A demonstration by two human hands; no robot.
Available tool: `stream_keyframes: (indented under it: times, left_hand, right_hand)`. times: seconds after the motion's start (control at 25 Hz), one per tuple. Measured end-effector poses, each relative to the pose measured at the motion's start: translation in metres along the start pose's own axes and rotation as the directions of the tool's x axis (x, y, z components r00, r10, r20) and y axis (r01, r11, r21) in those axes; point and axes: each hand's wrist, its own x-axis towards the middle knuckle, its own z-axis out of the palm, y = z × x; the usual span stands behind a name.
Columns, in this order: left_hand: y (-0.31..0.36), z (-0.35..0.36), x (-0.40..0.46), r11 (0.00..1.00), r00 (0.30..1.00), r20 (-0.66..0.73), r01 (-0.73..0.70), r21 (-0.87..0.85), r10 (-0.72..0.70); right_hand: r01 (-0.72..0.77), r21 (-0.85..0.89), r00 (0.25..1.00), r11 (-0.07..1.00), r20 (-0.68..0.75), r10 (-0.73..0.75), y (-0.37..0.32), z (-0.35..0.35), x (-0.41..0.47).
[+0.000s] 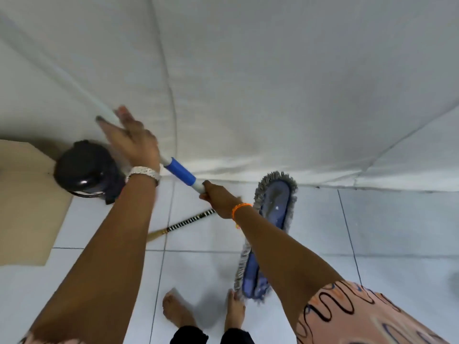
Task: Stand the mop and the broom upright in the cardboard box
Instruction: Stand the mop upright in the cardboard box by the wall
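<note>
Near the middle of the view, the mop (269, 219) is held by its white pole in both hands. The right hand (219, 198) is curled tightly around the pole just below a blue sleeve (180, 171), and the left hand (133, 139) is laid over the pole higher up with fingers loosely extended. The blue fringed mop head is seen angled above the tiled floor (372, 232), close to two bare feet. The broom (183, 223) is seen lying on the tiles beneath the arms. The cardboard box (27, 202) is seen at the left edge, beside a black bin (84, 167).
</note>
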Motion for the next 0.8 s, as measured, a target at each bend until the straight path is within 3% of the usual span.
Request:
stream_keyframes:
  times: [0.04, 0.08, 0.12, 0.2, 0.36, 0.52, 0.68, 0.8]
  left_hand:
    - [0.023, 0.043, -0.029, 1.000, 0.999, -0.038, -0.025, 0.001, 0.025]
    - [0.030, 0.048, -0.030, 0.998, 0.988, 0.143, -0.062, 0.009, 0.060]
    - [0.050, 0.065, -0.038, 0.999, 0.982, 0.182, -0.037, -0.040, 0.044]
    - [0.090, 0.061, -0.021, 0.989, 0.965, 0.225, -0.144, 0.031, 0.134]
    - [0.139, 0.039, -0.004, 0.976, 0.877, 0.460, -0.199, 0.087, 0.138]
    - [0.184, -0.006, 0.041, 0.960, 0.746, 0.665, -0.215, 0.180, 0.042]
    - [0.231, -0.076, 0.090, 0.926, 0.638, 0.770, -0.279, 0.255, -0.020]
    - [0.255, -0.130, 0.122, 0.916, 0.627, 0.779, -0.312, 0.252, -0.001]
  right_hand:
    - [-0.013, -0.025, 1.000, 1.000, 0.004, 0.014, -0.014, -0.002, -0.001]
    - [0.010, -0.141, 1.000, 0.990, 0.011, -0.009, -0.020, -0.003, -0.004]
    - [0.077, -0.233, 0.997, 0.969, 0.022, -0.074, -0.032, -0.002, -0.001]
    - [0.195, -0.322, 0.981, 0.926, 0.052, -0.189, -0.068, 0.004, -0.005]
    - [0.263, -0.302, 0.963, 0.916, 0.026, -0.268, -0.121, 0.055, -0.003]
    - [0.283, -0.220, 0.954, 0.934, -0.039, -0.298, -0.171, 0.126, 0.002]
    - [0.292, -0.137, 0.945, 0.946, -0.108, -0.308, -0.232, 0.217, 0.014]
    - [0.317, -0.096, 0.936, 0.944, -0.131, -0.327, -0.274, 0.284, 0.024]
